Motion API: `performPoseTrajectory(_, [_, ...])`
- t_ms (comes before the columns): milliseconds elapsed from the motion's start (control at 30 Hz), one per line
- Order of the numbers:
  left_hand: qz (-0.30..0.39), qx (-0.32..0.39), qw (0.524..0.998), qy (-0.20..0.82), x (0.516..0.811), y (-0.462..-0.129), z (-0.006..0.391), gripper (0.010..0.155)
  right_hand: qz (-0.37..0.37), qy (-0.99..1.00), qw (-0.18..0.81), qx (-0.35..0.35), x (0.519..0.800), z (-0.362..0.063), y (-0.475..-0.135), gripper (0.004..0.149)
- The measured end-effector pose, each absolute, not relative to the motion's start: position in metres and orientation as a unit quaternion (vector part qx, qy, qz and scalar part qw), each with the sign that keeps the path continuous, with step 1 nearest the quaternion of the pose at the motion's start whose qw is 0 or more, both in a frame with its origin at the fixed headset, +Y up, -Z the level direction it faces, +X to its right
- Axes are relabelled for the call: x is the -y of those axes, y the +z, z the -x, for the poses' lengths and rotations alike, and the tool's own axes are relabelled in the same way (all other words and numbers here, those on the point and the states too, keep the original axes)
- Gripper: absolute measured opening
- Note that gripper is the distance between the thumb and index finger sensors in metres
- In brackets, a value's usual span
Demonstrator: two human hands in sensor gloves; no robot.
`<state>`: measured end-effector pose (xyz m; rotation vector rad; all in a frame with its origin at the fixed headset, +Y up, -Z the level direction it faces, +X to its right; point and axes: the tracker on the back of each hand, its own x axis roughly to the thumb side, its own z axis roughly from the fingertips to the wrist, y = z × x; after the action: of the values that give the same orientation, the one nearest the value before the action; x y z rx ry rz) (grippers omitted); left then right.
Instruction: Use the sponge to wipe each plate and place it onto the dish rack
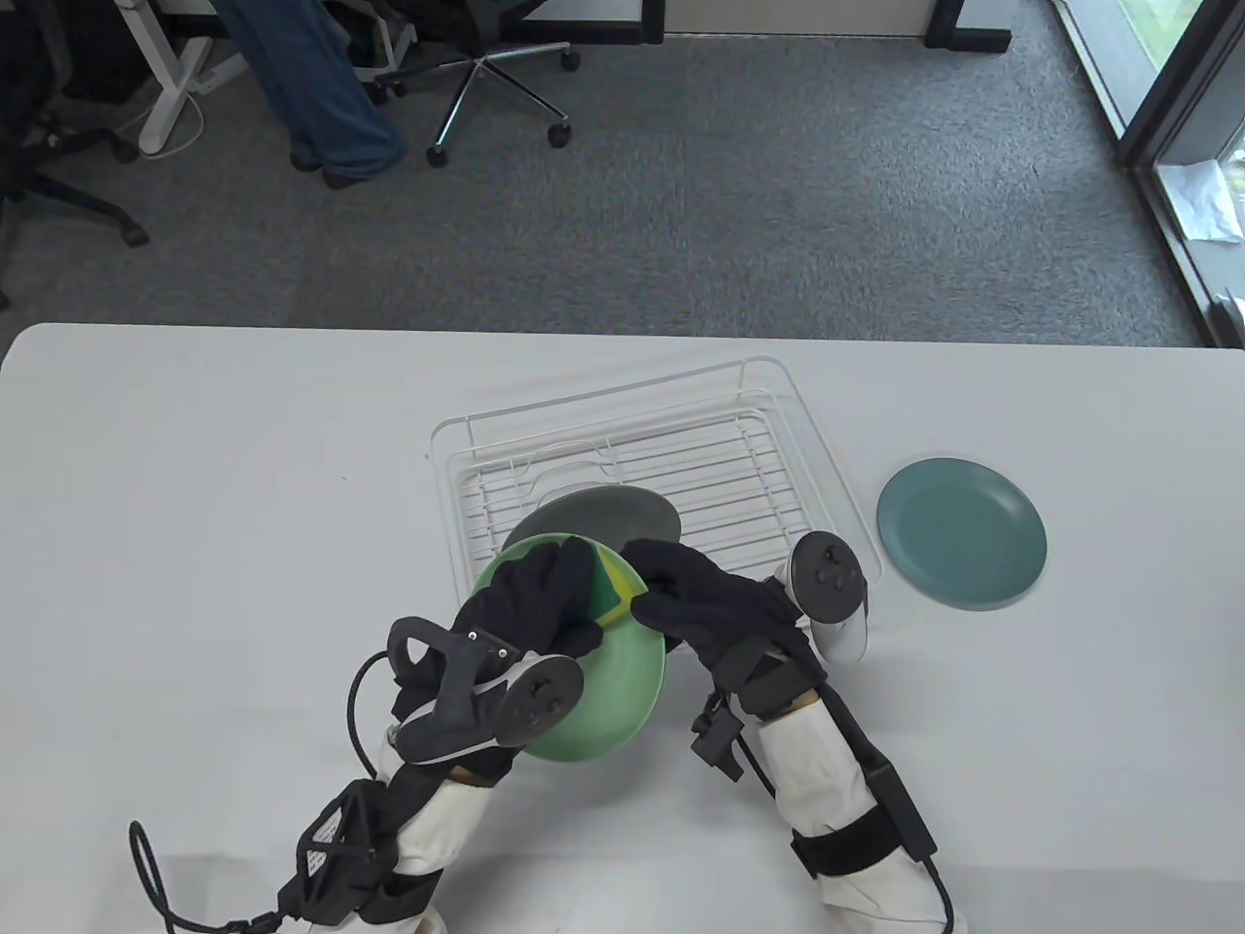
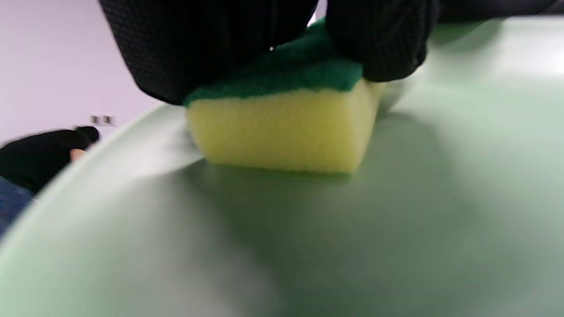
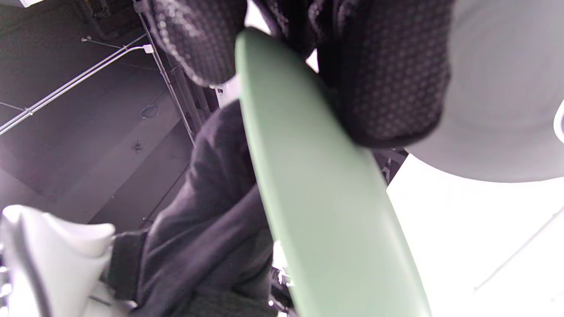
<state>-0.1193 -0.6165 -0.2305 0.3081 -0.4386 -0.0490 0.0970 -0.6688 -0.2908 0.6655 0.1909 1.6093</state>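
Observation:
A light green plate [image 1: 613, 691] is held tilted above the table's front, just before the white wire dish rack [image 1: 827, 467]. My right hand [image 1: 681, 593] grips its right rim, thumb on one face and fingers on the other [image 3: 387, 88]. My left hand [image 1: 545, 593] pinches a yellow sponge with a green scouring top [image 1: 615, 584] and presses it against the plate's face [image 2: 396, 211]; the sponge [image 2: 282, 127] lies yellow side down. A grey plate [image 1: 608, 514] lies in the rack. A teal plate [image 1: 961, 533] sits flat on the table right of the rack.
The white table [image 1: 214, 506] stretches wide to the left. Beyond its far edge are grey carpet, office chairs [image 1: 486, 68] and a person's legs [image 1: 321, 97] in jeans.

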Motion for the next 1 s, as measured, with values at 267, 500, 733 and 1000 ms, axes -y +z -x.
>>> performPoseTrajectory(267, [-0.084, 0.171, 0.978, -0.085, 0.623, -0.241, 0.124, 0.074, -0.248, 0.708, 0.660, -0.042, 0.666, -0.122, -0.295, 0.063])
performPoseTrajectory(500, [-0.006, 0.237, 0.970, -0.058, 0.623, -0.235, 0.109, 0.074, -0.205, 0.715, 0.668, -0.028, 0.672, -0.129, -0.297, 0.063])
performPoseTrajectory(733, [-0.021, 0.317, 0.948, 0.015, 0.620, -0.224, 0.096, 0.074, -0.213, 0.725, 0.654, -0.042, 0.677, -0.109, -0.294, 0.063])
performPoseTrajectory(1000, [-0.102, 0.300, 0.948, 0.042, 0.619, -0.224, 0.102, 0.073, -0.267, 0.699, 0.659, -0.080, 0.678, -0.096, -0.293, 0.063])
